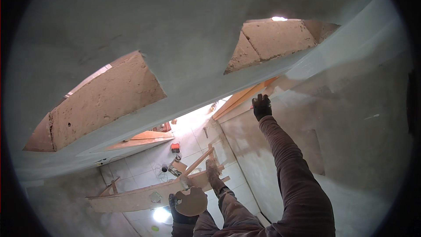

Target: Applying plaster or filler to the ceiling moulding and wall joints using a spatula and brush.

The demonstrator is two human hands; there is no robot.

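My left hand (176, 210), in a dark glove, is at the lower middle, gripping the side of a round holder of smooth beige plaster-like paste (191, 202). Whether that holder is a bowl or a flat board is hidden. My right arm reaches up and forward to the grey plastered wall (302, 136). At its end my dark-gloved right hand (262, 106) is closed with curled fingers near the wall's upper edge. A small reddish bit shows beside the fingers; the rest of what they hold I cannot make out.
My foot (213, 169) is on a raised wooden plank (131, 198). Below, the tiled floor (140, 162) holds a red-and-black case (175, 148), cords and a bright lamp (161, 214). Overhead, two openings expose pale blocks (105, 105) in the grey plastered surface (188, 39).
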